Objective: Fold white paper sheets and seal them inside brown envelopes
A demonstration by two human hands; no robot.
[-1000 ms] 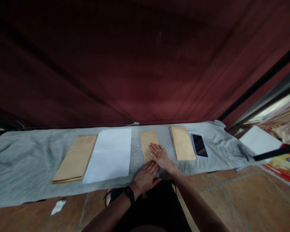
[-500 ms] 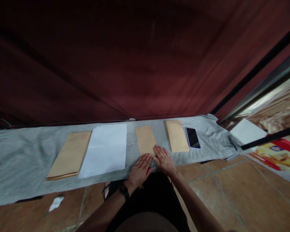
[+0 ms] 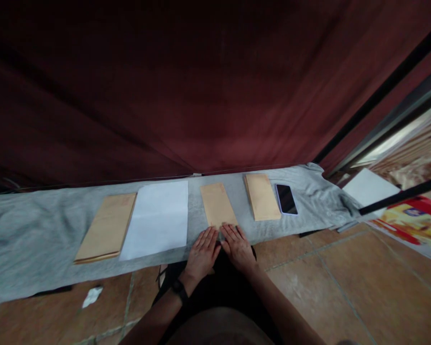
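Between paper [image 3: 157, 215] and right stack [image 3: 263, 197], both untouched, the envelope [image 3: 218, 204] is pressed to the cloth [image 3: 309, 208] by straight fingers of left hand [image 3: 202, 254] and right hand [image 3: 239, 248], nothing gripped; flattening seems nearly done

Left fingers [image 3: 207, 236] and right fingers [image 3: 230, 232] touch the near end of a brown envelope [image 3: 217, 203].

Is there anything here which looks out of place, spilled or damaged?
One thing: a small crumpled white scrap lies on the tiled floor, near the front edge of the grey cloth. It looks like litter. The brown envelope by the left hand and right hand lies slightly slanted. I see no spill or damage.
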